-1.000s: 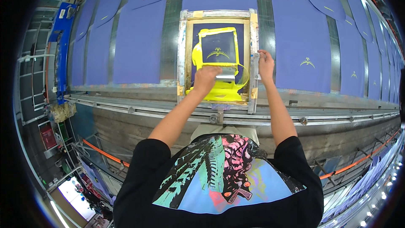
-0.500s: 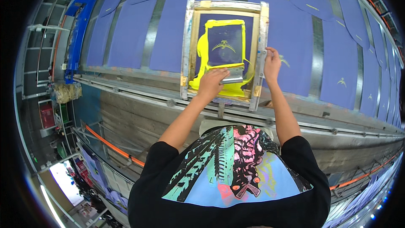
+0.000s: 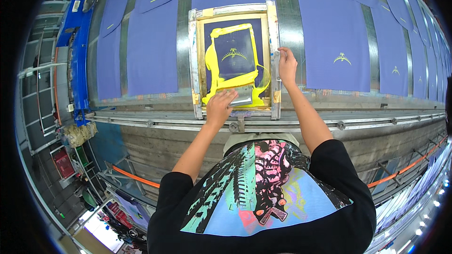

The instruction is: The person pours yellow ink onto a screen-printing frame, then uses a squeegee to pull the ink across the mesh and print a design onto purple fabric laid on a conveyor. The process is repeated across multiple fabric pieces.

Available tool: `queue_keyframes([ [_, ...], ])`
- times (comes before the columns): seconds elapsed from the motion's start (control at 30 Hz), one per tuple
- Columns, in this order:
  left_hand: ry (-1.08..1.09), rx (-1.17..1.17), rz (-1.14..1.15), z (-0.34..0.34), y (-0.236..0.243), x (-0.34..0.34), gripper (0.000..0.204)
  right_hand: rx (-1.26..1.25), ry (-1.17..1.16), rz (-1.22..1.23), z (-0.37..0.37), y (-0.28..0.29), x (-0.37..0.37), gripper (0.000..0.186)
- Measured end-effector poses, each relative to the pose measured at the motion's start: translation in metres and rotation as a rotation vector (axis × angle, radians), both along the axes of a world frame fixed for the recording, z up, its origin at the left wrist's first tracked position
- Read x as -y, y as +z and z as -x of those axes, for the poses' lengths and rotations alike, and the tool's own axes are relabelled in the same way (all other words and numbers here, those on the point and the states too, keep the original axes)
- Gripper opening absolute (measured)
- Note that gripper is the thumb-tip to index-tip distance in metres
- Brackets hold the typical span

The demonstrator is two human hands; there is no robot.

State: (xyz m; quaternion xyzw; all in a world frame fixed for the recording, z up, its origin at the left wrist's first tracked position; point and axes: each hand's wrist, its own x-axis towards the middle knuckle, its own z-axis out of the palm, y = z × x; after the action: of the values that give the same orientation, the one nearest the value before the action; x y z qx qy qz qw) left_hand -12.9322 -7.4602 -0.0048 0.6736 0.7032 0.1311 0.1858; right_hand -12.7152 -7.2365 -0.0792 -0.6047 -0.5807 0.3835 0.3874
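A screen printing frame with worn, pale sides lies over a blue-purple panel. Inside it, thick yellow ink rings a dark rectangle with a small arched design. My left hand is closed round the left end of a squeegee, near the frame's front side. The squeegee's blade lies along the front band of ink; its lower edge is partly hidden by my fingers. At the frame's right side, my right hand grips the outer edge with bent fingers.
More blue-purple panels lie in rows along the long table, with metal strips between them. A panel on the right bears a yellow arched print. A metal rail runs along the table's front edge. Blue machinery stands at the left end.
The printing frame has shifted left, away from the printed panel, baring a metal strip beside it. Both hands have moved with it. The squeegee sits closer to the frame's front side; the view has turned.
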Motion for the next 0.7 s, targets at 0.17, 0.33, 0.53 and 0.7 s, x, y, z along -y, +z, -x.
queue_keyframes([
  [0.17,-0.084,-0.091,-0.02,0.01,-0.017,0.016,0.066,0.01,-0.017,0.087,0.005,0.0,0.004,0.019],
  [0.33,0.062,0.049,-0.118,0.046,-0.02,-0.111,0.044,0.02,-0.022,0.138,0.003,0.005,0.002,0.018],
  [0.53,0.075,0.001,0.213,0.099,0.014,-0.247,0.042,0.02,-0.008,0.122,0.004,0.004,0.003,0.018],
  [0.7,0.078,-0.09,-0.014,0.062,-0.019,-0.179,0.04,-0.014,-0.021,0.153,0.003,0.005,0.003,0.018],
])
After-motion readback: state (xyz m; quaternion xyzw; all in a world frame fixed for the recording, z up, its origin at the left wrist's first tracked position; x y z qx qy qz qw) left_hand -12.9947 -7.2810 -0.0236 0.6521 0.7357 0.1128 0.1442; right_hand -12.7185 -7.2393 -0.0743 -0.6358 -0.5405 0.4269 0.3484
